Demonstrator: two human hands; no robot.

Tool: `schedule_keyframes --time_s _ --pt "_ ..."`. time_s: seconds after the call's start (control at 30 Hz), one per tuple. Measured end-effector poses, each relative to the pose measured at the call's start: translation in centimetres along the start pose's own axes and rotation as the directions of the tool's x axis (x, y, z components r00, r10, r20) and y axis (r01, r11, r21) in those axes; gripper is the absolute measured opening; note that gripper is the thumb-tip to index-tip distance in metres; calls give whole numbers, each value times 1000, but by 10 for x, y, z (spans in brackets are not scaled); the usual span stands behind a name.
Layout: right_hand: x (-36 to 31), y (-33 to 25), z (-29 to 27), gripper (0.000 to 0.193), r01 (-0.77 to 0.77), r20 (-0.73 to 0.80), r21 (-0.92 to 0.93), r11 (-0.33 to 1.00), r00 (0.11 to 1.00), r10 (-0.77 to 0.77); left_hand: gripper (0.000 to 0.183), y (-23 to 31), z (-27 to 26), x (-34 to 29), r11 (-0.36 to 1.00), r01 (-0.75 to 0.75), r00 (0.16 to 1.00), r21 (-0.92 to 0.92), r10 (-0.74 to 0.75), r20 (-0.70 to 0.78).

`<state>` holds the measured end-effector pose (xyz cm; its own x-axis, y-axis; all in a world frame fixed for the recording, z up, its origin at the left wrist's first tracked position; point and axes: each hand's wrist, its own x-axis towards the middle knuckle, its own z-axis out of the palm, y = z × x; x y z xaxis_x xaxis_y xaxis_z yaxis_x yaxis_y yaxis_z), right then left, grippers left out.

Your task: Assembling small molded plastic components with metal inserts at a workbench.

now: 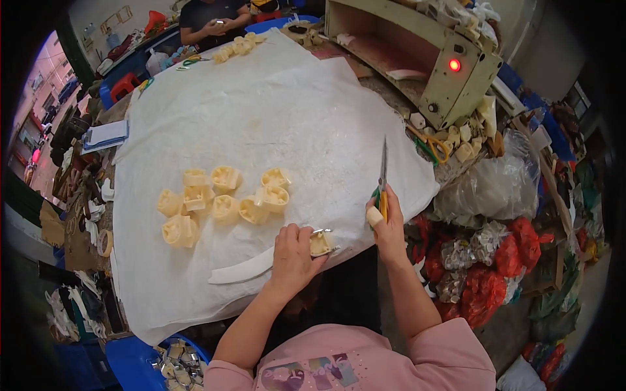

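Observation:
My left hand (292,256) is closed round a small cream-coloured part with shiny metal edges (320,244), close to the near edge of the table. A curved white strip (240,271) runs out from beside this hand over the cloth; whether it joins the part is hidden. Scissors (383,171) with a yellow and green handle are gripped in my right hand (390,229), blades pointing up and away. Something cream-coloured wraps a digit of that hand. Left of centre, several hollow cream-coloured moulded pieces (225,208) stand grouped on the white cloth (261,117).
At the back right, a pale green machine (443,91) with a lit red lamp borders the table. More scissors (435,144) lie near it. Red and clear bags (482,280) crowd the right side. A blue tub (134,365) of metal parts sits lower left. Another person (214,23) is opposite.

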<state>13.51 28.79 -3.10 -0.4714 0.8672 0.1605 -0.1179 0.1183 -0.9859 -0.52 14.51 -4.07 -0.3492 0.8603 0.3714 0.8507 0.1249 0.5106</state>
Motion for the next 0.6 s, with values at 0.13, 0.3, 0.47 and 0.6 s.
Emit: schedule_keyframes --time_s 0.13,0.3,0.47,0.6 --pt "37 0 0 65 174 -15 -408 896 980 -197 50 11 -5 2 998 -42 999 55 44 -18" --pt "55 7 -4 58 57 43 -538 841 998 -41 48 18 -36 -17 974 12 993 -227 -38 -114" --pt "49 24 -6 43 293 189 -740 606 954 -231 44 0 -78 -62 886 265 928 -379 -341 -149" --pt "30 3 12 36 324 212 -919 225 887 -411 52 -34 -98 -123 793 391 775 -466 -557 -299"
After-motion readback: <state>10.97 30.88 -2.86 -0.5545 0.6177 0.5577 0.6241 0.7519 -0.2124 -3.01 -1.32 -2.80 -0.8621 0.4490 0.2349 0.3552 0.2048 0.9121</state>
